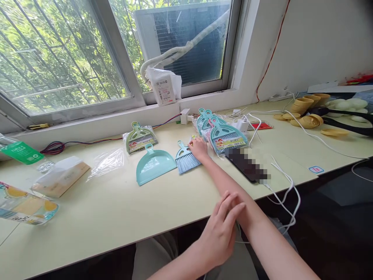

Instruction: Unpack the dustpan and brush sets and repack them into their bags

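My right hand (198,149) reaches across the table to the right side of a small light-blue hand brush (187,162) with blue bristles. Its fingers are curled, and what they grip, if anything, is hidden; a bit of a colourful label shows just beyond them. Left of the brush lies a light-blue dustpan (154,165), bare and unwrapped. My left hand (222,229) is raised at the table's front edge by my right forearm, fingers stretched out and nothing in it.
Wrapped brush-and-dustpan sets (227,134) lie at the back right, and a green set (140,137) at the back left. Plastic wrapping (109,162), a tissue pack (62,177) and a bottle (27,204) are left. A phone (241,165) with white cable (287,179) lies right.
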The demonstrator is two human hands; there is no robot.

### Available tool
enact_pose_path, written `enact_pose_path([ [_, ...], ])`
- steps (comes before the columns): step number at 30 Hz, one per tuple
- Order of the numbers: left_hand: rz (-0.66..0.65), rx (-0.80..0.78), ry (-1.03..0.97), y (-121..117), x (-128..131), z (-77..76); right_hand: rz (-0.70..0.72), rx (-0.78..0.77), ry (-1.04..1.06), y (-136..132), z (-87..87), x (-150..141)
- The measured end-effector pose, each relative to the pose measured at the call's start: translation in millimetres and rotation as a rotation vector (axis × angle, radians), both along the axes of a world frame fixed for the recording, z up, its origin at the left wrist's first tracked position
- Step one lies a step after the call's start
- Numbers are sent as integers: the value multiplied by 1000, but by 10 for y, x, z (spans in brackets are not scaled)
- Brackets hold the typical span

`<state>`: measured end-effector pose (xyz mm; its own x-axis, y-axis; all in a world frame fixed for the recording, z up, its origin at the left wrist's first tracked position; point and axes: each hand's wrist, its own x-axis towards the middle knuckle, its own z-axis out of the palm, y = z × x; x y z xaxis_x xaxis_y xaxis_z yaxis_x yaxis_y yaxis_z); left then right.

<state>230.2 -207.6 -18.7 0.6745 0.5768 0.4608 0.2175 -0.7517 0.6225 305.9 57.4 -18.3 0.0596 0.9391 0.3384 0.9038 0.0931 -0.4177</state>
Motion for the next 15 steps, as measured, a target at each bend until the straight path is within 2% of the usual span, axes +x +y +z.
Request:
enact_pose_path([
  [4, -125, 34, -101, -113, 38, -31, 26, -23, -12, -1, 10, 5],
  [7, -180, 10, -167, -171, 63, 12, 43, -35, -20, -8, 18, -4],
  [12, -81, 45, 27, -84, 75, 161, 54, -43, -16, -16, 38, 3],
  [15, -70, 23, 13, -112, 126, 160, 52, -65, -18, -21, 56, 16],
])
